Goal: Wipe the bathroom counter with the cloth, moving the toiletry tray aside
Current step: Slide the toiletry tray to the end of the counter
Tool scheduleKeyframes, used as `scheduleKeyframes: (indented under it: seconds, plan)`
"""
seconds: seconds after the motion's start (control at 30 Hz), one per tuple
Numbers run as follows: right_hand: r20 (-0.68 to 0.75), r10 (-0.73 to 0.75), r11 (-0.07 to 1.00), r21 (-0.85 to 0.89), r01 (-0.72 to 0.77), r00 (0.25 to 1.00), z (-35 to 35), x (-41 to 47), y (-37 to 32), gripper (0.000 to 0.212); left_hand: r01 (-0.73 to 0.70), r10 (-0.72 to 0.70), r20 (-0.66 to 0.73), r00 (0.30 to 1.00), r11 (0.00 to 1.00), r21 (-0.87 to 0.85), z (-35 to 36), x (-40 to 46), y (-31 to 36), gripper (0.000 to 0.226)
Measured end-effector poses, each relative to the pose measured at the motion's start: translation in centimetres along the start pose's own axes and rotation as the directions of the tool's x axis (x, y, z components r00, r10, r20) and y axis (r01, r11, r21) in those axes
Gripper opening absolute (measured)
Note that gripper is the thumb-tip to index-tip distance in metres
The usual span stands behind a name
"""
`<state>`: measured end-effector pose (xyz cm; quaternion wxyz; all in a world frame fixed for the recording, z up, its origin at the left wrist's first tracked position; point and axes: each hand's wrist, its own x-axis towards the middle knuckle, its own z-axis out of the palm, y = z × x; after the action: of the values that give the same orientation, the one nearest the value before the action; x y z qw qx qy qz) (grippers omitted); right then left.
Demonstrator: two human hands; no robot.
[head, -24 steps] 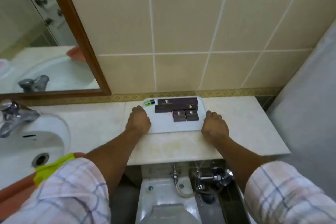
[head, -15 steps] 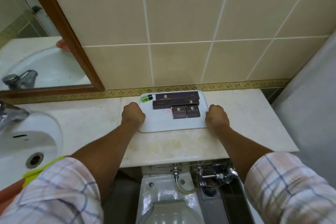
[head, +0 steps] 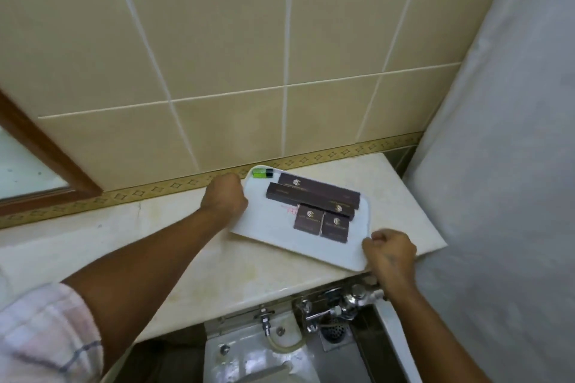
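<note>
A white toiletry tray (head: 273, 236) lies on the cream counter (head: 186, 264), turned at an angle near the right end. It carries several dark brown boxes (head: 314, 199) and a small green item (head: 262, 172) at its far corner. My left hand (head: 224, 197) grips the tray's left edge near the wall. My right hand (head: 390, 253) grips its near right corner, which reaches the counter's front edge. No cloth is in view.
A wooden-framed mirror (head: 37, 149) hangs at the left. A pale curtain-like wall (head: 504, 165) closes off the right side. Below the counter sit a toilet tank (head: 258, 354), chrome valves (head: 336, 305) and a floor drain (head: 334, 334).
Both hands have slid the tray to the right along the counter and turned it clockwise. The view has swung right, so the sink and tap are out of frame.
</note>
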<state>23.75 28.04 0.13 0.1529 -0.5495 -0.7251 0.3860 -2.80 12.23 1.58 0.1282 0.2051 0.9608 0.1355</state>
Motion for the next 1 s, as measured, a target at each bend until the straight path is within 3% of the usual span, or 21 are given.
scheduleKeyframes:
  seconds: [0.2, 0.33, 0.63, 0.8, 0.9, 1.0]
  plan:
    - [-0.066, 0.396, 0.883, 0.3, -0.36, 0.916, -4.9, -1.2, 6.6, 0.008, -0.405, 0.398, 0.074, 0.914, 0.908, 0.112, 4.7, 3.4, 15.5, 0.022]
    - [-0.086, 0.493, 0.799, 0.438, -0.411, 0.866, -4.2, 0.6, 8.6, 0.009, -0.538, 0.529, 0.104, 0.842, 0.812, 0.227, 8.1, 4.8, 23.2, 0.028]
    - [-0.121, 0.496, 0.753, 0.552, -0.356, 0.86, -2.9, 4.3, 8.9, 0.008, -0.619, 0.647, 0.134, 0.75, 0.617, 0.487, 11.3, 7.4, 27.5, 0.027]
    - [-0.047, 0.497, 0.723, 0.574, -0.384, 0.866, -3.4, 4.2, 9.0, 0.011, -0.63, 0.659, 0.17, 0.733, 0.563, 0.534, 11.3, 7.4, 27.2, 0.03]
    - [-0.073, 0.481, 0.809, 0.421, -0.41, 0.874, -4.5, 3.9, 9.3, 0.023, -0.64, 0.667, 0.167, 0.726, 0.568, 0.516, 10.0, 7.1, 25.6, 0.032]
    - [-0.233, 0.295, 0.947, 0.2, -0.251, 0.927, -5.4, 2.8, 8.7, 0.062, -0.652, 0.69, 0.121, 0.714, 0.592, 0.474, 8.1, 5.9, 21.9, 0.042]
